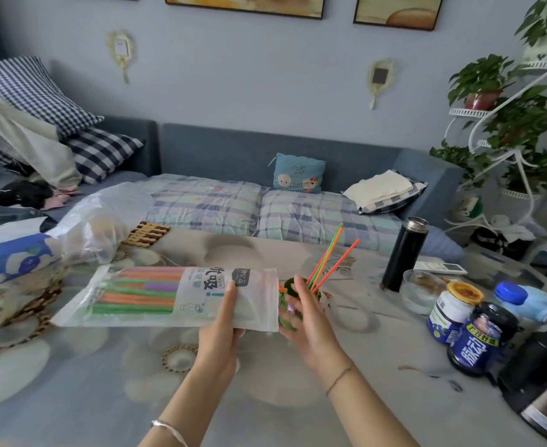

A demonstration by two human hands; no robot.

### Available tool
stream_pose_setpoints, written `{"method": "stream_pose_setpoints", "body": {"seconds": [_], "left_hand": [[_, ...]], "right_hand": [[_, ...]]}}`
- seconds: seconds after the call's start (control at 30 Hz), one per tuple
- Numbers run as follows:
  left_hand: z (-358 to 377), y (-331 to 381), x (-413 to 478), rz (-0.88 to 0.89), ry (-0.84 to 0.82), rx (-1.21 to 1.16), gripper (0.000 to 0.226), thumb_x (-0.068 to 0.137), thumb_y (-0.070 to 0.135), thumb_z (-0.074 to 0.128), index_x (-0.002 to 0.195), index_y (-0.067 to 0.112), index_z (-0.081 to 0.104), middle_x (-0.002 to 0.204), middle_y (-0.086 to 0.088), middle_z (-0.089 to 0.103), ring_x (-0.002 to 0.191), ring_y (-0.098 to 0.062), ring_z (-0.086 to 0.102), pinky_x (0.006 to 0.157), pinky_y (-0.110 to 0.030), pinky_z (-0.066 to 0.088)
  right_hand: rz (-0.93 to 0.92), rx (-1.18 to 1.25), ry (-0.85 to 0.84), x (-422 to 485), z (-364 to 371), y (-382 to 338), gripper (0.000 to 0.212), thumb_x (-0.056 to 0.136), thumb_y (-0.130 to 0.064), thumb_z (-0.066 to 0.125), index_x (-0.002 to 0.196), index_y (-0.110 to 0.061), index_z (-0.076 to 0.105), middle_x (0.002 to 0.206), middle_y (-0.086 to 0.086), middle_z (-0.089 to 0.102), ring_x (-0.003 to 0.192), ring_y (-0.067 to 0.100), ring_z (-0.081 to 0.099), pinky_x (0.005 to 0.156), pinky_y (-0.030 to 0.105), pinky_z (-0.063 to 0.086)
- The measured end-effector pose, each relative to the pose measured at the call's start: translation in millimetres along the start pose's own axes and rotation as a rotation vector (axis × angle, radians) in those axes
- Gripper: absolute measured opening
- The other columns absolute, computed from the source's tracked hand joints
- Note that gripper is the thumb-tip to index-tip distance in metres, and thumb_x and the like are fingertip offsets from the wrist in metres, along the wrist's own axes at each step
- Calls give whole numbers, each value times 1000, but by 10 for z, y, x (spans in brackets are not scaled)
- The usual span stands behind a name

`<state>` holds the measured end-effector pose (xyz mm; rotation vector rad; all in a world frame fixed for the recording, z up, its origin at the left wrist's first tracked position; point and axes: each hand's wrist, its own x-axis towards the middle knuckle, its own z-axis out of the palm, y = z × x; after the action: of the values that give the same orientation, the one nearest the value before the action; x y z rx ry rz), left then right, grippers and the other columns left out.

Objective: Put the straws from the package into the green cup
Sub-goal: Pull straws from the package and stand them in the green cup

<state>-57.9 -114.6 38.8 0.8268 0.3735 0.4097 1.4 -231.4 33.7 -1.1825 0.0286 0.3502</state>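
A long white package (182,296) of orange, green and purple straws lies level above the table. My left hand (222,330) grips it near its open right end. An orange straw tip (282,289) pokes out of that end. The green cup (290,304) stands right beside the opening, mostly hidden behind my right hand (311,321). That hand is held in front of the cup with straight fingers and holds nothing. Three straws (328,256), orange and green, stand in the cup and lean to the upper right.
A black flask (404,253), a glass bowl (422,290), jars (452,312) and bottles crowd the table's right side. A tissue pack (11,253), a plastic bag (101,217) and woven coasters lie at the left. A sofa runs behind the table.
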Motion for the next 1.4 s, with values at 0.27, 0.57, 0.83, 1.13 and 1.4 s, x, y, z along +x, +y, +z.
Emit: {"method": "stream_pose_setpoints", "body": {"seconds": [0.27,0.57,0.83,1.13,1.4], "left_hand": [[-76,219,-268,76,-204,105,45,70,28,72,113,19,65,110,-4,73,108,-26,64,99,-48,41],[-8,380,-357,150,-135,-120,15,82,19,66,97,18,65,80,4,76,72,-8,71,69,-30,55],[-47,379,-324,59,-62,-197,8,88,23,63,96,23,61,78,7,74,67,-7,70,62,-27,53],[-87,456,-268,-51,45,-331,31,89,26,61,119,19,54,100,1,67,83,-13,63,44,-23,52],[71,240,-288,-150,58,-319,50,83,30,68,129,16,55,124,-7,65,114,-24,61,99,-46,46]], "right_hand": [[-276,131,102,-233,455,30,23,88,-23,63,104,-6,65,99,8,72,85,19,69,71,26,56],[-550,1,153,-432,591,119,21,101,-27,37,89,-15,49,82,-7,52,77,0,51,78,16,43],[-645,-276,15,-454,424,34,10,94,-18,51,84,-20,52,74,-4,57,60,-3,51,61,16,40],[-608,-142,122,-435,18,-253,8,93,-18,55,86,-15,51,60,-1,43,48,8,35,45,22,35],[-435,-150,115,-463,308,-237,26,90,-31,59,69,-16,59,54,-4,51,47,9,47,46,21,39]]}}
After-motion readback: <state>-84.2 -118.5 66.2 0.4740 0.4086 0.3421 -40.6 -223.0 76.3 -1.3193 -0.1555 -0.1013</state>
